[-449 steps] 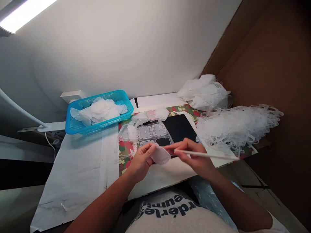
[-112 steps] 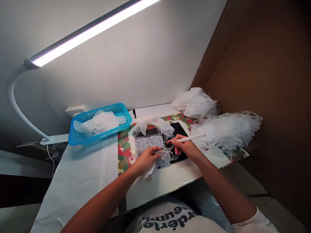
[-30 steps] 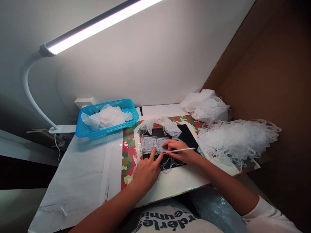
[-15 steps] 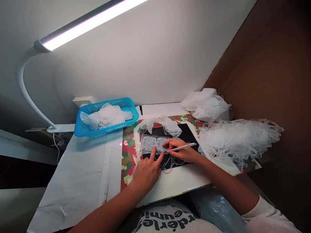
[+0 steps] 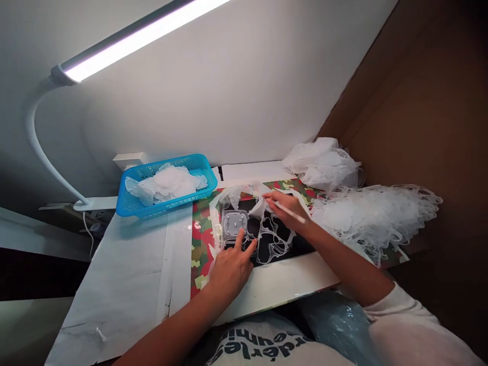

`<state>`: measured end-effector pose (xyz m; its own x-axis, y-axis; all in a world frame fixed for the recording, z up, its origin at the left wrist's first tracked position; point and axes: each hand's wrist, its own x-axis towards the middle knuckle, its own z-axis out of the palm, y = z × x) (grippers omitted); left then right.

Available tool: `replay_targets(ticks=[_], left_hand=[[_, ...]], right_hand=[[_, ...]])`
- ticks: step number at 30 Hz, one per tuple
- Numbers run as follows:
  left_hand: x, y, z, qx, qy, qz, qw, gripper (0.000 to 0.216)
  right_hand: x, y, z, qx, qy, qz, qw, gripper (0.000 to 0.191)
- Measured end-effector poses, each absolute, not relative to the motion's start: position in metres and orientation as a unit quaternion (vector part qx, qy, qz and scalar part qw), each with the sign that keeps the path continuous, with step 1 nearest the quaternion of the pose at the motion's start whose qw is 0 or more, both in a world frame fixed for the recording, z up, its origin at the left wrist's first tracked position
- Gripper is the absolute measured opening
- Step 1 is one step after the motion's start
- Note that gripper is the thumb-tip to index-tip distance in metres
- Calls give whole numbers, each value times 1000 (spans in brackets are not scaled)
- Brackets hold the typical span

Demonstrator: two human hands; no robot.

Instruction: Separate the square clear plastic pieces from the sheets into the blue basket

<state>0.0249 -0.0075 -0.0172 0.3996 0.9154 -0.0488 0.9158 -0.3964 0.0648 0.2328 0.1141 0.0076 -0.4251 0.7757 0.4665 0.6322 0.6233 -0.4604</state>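
My left hand (image 5: 231, 267) rests at the near edge of a clear plastic piece with a squarish grey panel (image 5: 235, 222). Its index and middle fingers are stretched out, with the index tip on the panel's lower right corner. My right hand (image 5: 287, 208) grips a slim white pen-like stick (image 5: 287, 211), blurred by motion. A thin white translucent piece (image 5: 258, 207) hangs at those fingertips; whether they pinch it is unclear. Below lies a tangle of clear cut-out film outlines (image 5: 275, 246) on a black mat (image 5: 253, 254).
A blue basket (image 5: 168, 207) with white film pieces stands at the back left. Heaps of white film (image 5: 324, 162) and looped clear offcuts (image 5: 381, 216) lie to the right, beside a brown cardboard wall (image 5: 412, 127). A lit lamp (image 5: 145, 40) hangs above.
My right hand has moved up and away from the panels with the stick. The right-hand grey panel no longer shows beside the left one. My left hand stays in place.
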Motion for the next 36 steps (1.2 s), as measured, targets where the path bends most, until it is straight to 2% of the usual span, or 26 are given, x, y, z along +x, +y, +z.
replay_targets(ticks=[3, 6, 8, 10, 13, 15, 18, 20, 23, 36], left_hand=[[24, -8, -19, 833, 551, 5, 54, 61], [22, -9, -21, 829, 554, 21, 70, 59], [20, -9, -20, 824, 557, 47, 94, 54], [16, -7, -15, 807, 565, 94, 144, 47], [8, -2, -1, 744, 566, 237, 264, 37], [3, 3, 8, 678, 525, 326, 398, 41], [0, 6, 15, 573, 410, 351, 616, 48], [-1, 4, 13, 523, 358, 345, 693, 46], [-3, -4, 6, 479, 349, 357, 722, 44], [-10, -17, 5, 436, 402, 339, 730, 44]], right_hand=[[255, 145, 17, -532, -733, 107, 409, 14], [283, 155, 15, -580, -613, 127, 522, 17], [295, 147, 13, -567, -521, 198, 607, 23], [297, 128, 15, -523, -449, 317, 651, 31], [278, 85, 21, -446, -408, 513, 609, 35], [257, 57, 25, -411, -395, 609, 551, 32], [231, 26, 25, -385, -386, 675, 496, 30], [222, 14, 22, -383, -382, 690, 482, 29], [220, 6, 17, -386, -377, 699, 470, 29], [226, -3, 13, -397, -383, 712, 434, 29]])
